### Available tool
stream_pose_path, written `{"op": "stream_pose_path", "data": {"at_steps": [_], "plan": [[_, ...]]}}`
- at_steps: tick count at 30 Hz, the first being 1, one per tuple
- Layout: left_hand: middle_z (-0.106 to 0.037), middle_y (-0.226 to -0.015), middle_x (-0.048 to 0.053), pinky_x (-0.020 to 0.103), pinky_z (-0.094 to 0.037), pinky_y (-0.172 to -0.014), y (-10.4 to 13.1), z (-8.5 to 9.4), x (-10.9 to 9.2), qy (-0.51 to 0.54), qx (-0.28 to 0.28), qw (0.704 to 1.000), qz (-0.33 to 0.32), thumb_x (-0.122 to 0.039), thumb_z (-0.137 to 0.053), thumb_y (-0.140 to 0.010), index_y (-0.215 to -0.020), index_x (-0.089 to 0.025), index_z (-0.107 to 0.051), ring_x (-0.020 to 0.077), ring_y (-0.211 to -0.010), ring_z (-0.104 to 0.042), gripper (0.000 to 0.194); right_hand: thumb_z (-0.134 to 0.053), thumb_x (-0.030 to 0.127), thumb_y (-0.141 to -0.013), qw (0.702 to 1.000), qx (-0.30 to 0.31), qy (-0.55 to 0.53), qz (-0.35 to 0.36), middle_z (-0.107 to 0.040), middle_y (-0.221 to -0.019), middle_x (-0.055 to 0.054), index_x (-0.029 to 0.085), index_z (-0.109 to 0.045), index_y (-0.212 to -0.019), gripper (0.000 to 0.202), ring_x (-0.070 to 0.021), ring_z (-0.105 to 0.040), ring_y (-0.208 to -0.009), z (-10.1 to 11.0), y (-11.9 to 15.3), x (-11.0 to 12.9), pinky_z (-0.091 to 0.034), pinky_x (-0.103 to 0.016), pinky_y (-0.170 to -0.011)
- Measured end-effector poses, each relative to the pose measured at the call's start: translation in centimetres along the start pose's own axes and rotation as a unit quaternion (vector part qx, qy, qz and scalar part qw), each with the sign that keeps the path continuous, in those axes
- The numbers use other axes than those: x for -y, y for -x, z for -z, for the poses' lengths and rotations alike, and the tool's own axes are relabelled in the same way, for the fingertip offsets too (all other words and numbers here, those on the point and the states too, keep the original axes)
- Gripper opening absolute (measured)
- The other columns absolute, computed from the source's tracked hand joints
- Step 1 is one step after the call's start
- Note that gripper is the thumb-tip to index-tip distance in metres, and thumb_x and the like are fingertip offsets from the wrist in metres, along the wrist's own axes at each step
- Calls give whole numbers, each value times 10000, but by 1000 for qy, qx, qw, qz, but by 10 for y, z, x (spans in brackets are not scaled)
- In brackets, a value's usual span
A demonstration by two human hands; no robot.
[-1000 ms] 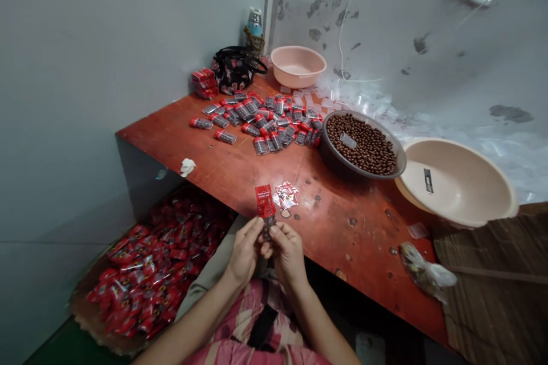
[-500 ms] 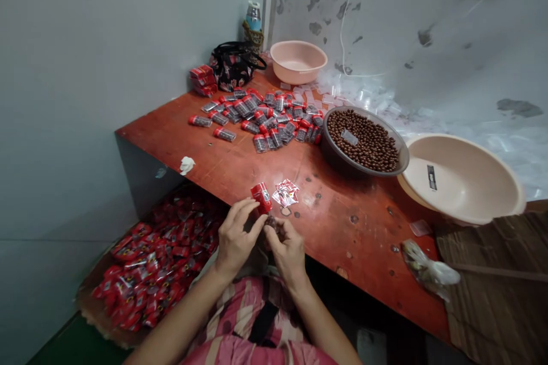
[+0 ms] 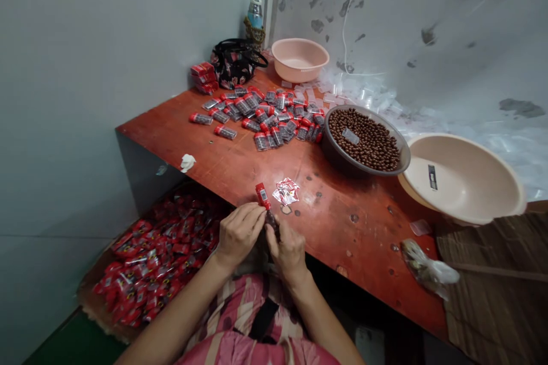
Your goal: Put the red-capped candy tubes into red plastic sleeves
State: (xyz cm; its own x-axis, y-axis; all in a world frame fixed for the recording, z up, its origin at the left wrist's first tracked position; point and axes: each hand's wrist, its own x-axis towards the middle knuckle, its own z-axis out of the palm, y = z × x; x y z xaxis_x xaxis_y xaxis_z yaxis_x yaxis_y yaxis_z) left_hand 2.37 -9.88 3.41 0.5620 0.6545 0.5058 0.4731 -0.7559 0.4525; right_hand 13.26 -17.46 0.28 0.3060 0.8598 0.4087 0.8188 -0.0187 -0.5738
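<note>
Above my lap, at the table's front edge, both hands meet on one small pack. My right hand [image 3: 289,248] is closed round its dark lower part [image 3: 271,222], which looks filled with brown balls. The fingers of my left hand [image 3: 240,234] pinch beside the red wrapper [image 3: 262,195] that sticks up from its top. Just right of the wrapper lies a small pile of red and white labels [image 3: 286,191]. Farther back are many red-topped clear packs [image 3: 261,142]. A grey basin [image 3: 405,165] holds brown balls with a clear container on them.
Two pale pink basins [image 3: 299,71] [image 3: 509,194] stand at the back and right. A black flowered bag [image 3: 233,71] and a bottle [image 3: 255,11] are at the back left. Red packets [image 3: 149,274] fill a box below the table. A knotted plastic bag [image 3: 428,268] lies at the right.
The red wrapper has turned from its broad face to a narrow side with a barcode. My left fingers have closed in on the pack, and the dark part stands more upright.
</note>
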Motion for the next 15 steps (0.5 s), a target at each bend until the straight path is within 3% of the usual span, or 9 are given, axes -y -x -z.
{"op": "stream_pose_path", "data": {"at_steps": [5,10,15], "plan": [[-645,-926,84,317,-469,-805,4,-2,3,-12,12,1000,-3,-149,-462,-809,-998,-166,-581,182,-884,-585,224,-399,215,-865,998,13,54,26,-654,-726,-104,80,-547,-1036,263,-185,-625,-630,-1,-1,0,-437,-249,-522],[-638,-968,90,319,-456,-834,7,-3,10,-49,33,996,-63,-124,-433,-817,-1045,-155,-557,187,-942,-569,261,-401,218,-863,996,10,83,39,-646,-687,-101,73,-561,-1032,274,-180,-611,-592,0,-3,0,-417,-247,-492],[-643,-868,95,300,-472,-744,5,-3,10,-108,67,991,-38,-149,-402,-832,-931,-145,-581,190,-850,-591,204,-412,223,-855,992,11,111,53,-633,-648,-100,78,-573,-1046,289,-181,-595,-565,-2,-5,1,-403,-247,-462]]}}
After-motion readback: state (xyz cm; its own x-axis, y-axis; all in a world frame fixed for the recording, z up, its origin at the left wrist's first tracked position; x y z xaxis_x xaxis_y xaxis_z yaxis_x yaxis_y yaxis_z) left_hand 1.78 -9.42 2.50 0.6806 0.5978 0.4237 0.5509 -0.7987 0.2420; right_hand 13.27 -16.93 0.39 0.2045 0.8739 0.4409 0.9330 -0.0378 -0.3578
